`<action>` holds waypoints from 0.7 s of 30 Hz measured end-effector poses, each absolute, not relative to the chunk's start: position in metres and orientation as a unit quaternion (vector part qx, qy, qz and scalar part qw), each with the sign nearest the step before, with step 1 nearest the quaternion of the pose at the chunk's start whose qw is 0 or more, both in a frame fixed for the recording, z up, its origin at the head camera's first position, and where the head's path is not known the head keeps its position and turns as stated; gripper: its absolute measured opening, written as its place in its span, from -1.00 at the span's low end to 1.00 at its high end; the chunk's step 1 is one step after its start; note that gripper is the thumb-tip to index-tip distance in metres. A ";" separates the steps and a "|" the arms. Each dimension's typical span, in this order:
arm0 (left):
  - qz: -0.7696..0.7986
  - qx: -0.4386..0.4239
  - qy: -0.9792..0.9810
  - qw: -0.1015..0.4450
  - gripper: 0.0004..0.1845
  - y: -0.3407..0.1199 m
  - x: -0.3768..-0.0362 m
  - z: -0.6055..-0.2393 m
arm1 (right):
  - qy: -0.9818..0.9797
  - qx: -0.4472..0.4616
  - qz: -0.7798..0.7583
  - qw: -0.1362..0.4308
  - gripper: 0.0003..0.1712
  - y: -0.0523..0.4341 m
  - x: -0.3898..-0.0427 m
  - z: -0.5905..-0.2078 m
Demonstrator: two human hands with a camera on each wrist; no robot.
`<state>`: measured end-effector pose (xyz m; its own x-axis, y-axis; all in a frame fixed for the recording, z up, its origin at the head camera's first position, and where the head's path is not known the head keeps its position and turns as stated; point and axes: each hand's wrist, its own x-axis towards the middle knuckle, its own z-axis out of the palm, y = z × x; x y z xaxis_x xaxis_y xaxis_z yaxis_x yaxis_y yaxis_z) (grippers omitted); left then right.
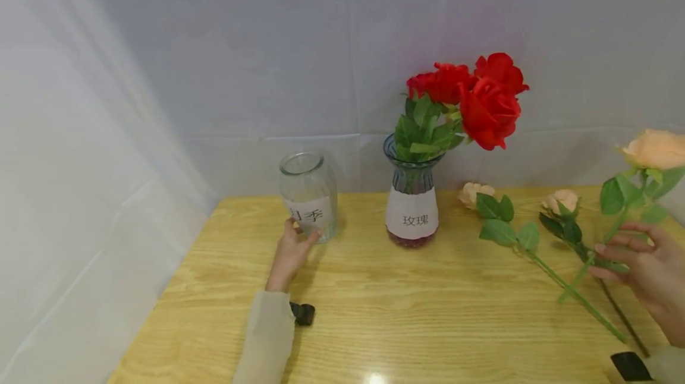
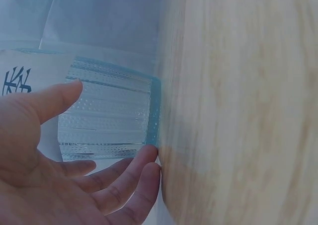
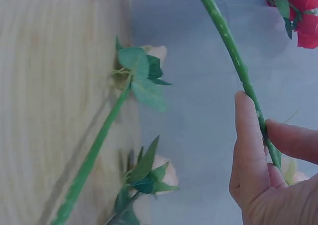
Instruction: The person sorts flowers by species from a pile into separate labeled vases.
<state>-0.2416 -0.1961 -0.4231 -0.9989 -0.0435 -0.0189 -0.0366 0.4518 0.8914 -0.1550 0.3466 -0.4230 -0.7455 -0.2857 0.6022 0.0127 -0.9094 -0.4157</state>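
My left hand (image 1: 291,256) is at the near left side of a clear glass vase (image 1: 332,194) with a white paper label. Its thumb lies in front of the glass and its loosely bent fingers (image 2: 119,187) are beside the base; contact cannot be told for certain. At the right, my right hand (image 1: 650,262) pinches the green stem (image 3: 231,48) of a peach rose (image 1: 655,149) between thumb and fingers. The rose is held above the table, bloom upward, its stem slanting down to the left. Under it lie two more peach roses, one (image 1: 476,195) left of the other (image 1: 562,201).
A bluish glass vase (image 1: 412,179) with a white label stands right of the clear one, holding several red roses (image 1: 489,110) that lean right. Pale cloth (image 1: 257,75) hangs behind the wooden table (image 1: 407,312). Dark wrist straps (image 1: 303,314) are on both arms.
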 end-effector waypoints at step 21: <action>-0.528 0.025 -0.849 0.004 -0.16 -0.196 -0.241 -0.422 | 0.551 -0.019 -0.824 -0.129 -0.76 0.299 -0.148 -0.368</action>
